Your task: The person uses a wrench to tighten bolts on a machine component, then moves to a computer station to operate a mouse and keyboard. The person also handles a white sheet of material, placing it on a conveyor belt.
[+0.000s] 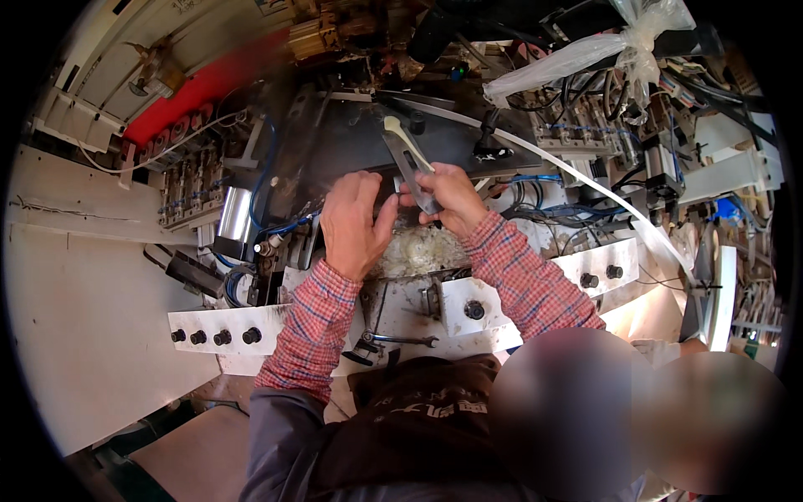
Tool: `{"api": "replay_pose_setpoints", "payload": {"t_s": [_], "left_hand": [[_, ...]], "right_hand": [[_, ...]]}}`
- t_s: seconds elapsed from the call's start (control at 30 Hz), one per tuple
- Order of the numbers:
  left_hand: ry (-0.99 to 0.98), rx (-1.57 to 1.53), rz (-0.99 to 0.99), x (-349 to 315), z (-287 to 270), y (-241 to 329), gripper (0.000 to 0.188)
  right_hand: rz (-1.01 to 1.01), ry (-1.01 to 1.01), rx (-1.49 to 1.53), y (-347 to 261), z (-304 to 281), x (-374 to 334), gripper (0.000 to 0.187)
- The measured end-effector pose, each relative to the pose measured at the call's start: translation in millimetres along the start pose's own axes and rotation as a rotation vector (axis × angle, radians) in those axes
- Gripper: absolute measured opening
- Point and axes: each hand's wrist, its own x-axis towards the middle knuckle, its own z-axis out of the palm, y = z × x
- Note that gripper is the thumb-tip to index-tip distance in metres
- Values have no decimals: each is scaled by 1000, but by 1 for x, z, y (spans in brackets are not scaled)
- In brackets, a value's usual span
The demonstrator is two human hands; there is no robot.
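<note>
My right hand (456, 201) is closed on a slotted grey metal bar (408, 174), gripping it near its lower end. Along the bar's right side runs a cream-coloured strip (391, 125) with a rounded far tip; whether the two are joined I cannot tell. Just to the left, my left hand (351, 224) has its fingers stretched forward and the thumb apart, its fingertips by the near edge of a dark metal plate (330, 138). I see nothing held in it. Under both hands sits a patch of pale, crusted residue (418, 251) on the machine.
A white panel with black knobs (230, 328) stands at the near left, another (585, 272) at the right. An open-ended wrench (406, 339) lies close to my body. Cylinders (237, 213), blue hoses and a long white strip (577, 171) flank the plate. Blurred patches hide the lower right.
</note>
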Motion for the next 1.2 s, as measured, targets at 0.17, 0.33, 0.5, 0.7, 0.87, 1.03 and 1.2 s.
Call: {"api": "replay_pose_setpoints", "payload": {"t_s": [0.17,0.33,0.5,0.7,0.87,1.03,1.2], "left_hand": [[27,-35,28,-18,-7,6,33],[45,-37,27,-28,-11,9,34],[43,-73,-25,-42,-14,8,34],[18,-120,-116,-91,-26,-2,31],[3,-95,-376,-157,-36,-18,27],[53,-24,-398,-184,-45,-26,25],[44,-115,-425,-184,-36,-20,25]], "right_hand": [[10,71,12,-15,15,17,18],[-107,-33,-23,-1,6,23,21],[-156,-147,-43,17,-6,-10,24],[-108,-185,-227,24,-38,-84,26],[-540,-69,-1439,53,-37,-86,19],[-622,-123,-1843,94,-37,-51,18],[-560,-64,-1667,82,-56,-82,15]]}}
